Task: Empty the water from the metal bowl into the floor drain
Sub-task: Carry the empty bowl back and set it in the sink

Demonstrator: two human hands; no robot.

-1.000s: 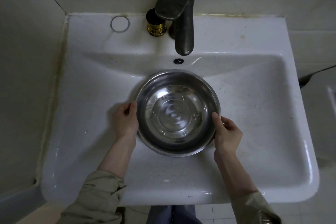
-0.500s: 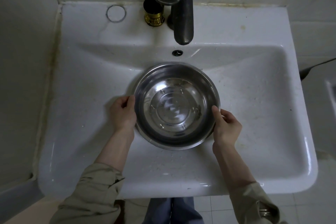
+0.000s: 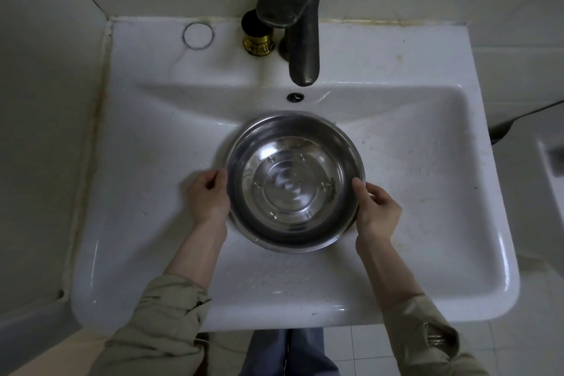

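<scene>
Metal bowl (image 3: 295, 181) unmoved; both hands still grip rim, sink (image 3: 427, 192).

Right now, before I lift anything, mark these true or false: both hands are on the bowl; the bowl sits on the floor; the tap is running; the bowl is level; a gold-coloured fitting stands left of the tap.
1. Both hands are on the bowl. True: the left hand and right hand grip opposite sides of the metal bowl at its rim.
2. The bowl sits on the floor. False: it is in the white sink.
3. The tap is running. False: no stream falls from the tap.
4. The bowl is level. True: it is upright, with water in it.
5. A gold-coloured fitting stands left of the tap. True.
</scene>
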